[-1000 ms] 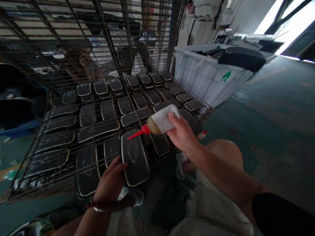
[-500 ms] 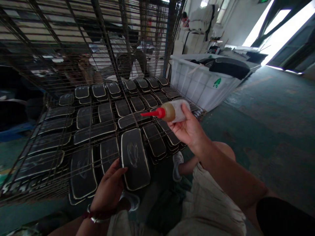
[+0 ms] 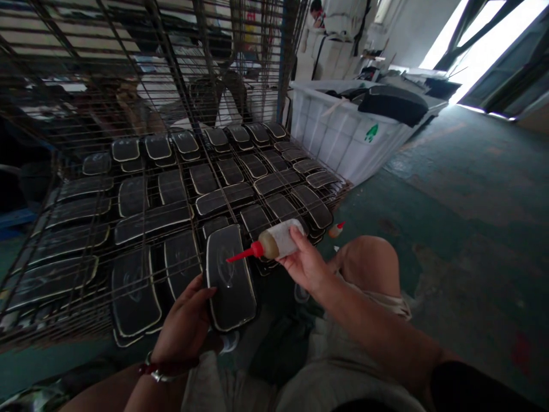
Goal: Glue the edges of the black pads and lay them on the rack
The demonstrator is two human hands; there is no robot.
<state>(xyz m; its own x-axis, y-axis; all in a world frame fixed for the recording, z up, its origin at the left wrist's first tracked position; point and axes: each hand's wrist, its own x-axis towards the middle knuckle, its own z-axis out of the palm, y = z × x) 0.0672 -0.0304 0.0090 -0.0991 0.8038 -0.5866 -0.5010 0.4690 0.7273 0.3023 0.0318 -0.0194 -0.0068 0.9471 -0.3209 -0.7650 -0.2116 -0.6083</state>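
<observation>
My left hand (image 3: 187, 316) grips the left edge of a dark rectangular pad (image 3: 229, 297) with rounded corners and a pale rim. Shiny looping marks show on the pad's face. My right hand (image 3: 302, 260) is closed round a squeeze bottle (image 3: 279, 237) with a white label, yellowish contents and a red nozzle. The bottle lies nearly level, its nozzle pointing left, and the tip appears over the upper part of the pad. Rows of similar dark pads (image 3: 225, 198) lie on a wire rack (image 3: 171, 222) behind my hands.
An upright wire grid (image 3: 171, 57) rises behind the pads. Beyond the rack's right side stands a white bin (image 3: 330, 123) holding dark pieces. A second red-tipped bottle (image 3: 336, 230) is on the floor near my knee. A person (image 3: 317, 12) is in the far background.
My right hand has moved down and left with the bottle, bringing its nozzle to the pad. My left hand still grips the pad. The view has shifted slightly, and the second bottle now shows.
</observation>
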